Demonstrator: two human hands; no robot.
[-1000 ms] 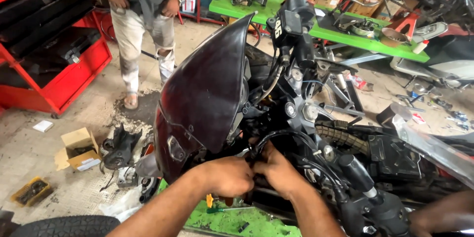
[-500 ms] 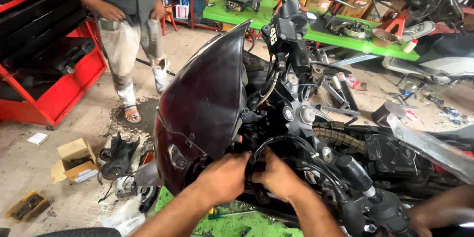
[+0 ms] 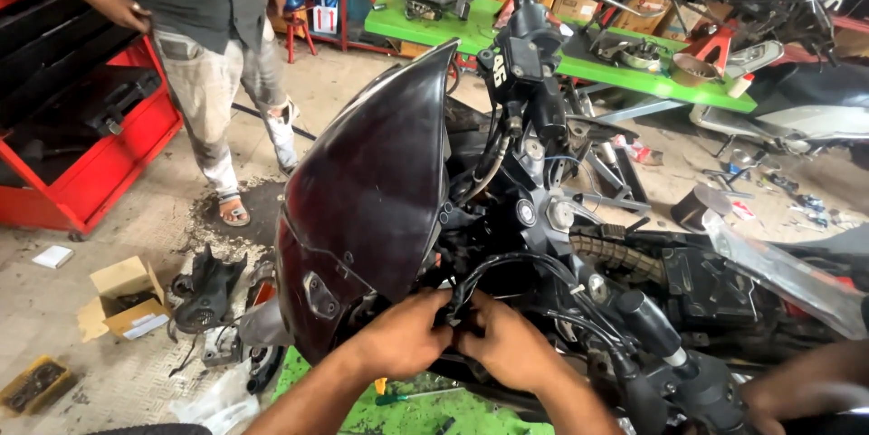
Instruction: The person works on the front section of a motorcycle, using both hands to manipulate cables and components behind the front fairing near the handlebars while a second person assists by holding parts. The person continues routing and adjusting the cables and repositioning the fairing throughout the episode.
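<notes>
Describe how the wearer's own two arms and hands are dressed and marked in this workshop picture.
Both forearms are bare, with no sleeves in view. The left hand and right hand wear no gloves. No rings, watch or bands show. Any markings are too small to tell.

Both bare forearms reach in from the near edge and meet low at centre. The left hand [image 3: 405, 337] and right hand [image 3: 509, 344] are side by side, knuckles up, fingers curled, fingertips touching together.

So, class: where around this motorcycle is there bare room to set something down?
Bare concrete floor between the standing person and green bench. Crowded: cardboard box and loose parts lower left; both hands sit among cables.
</notes>
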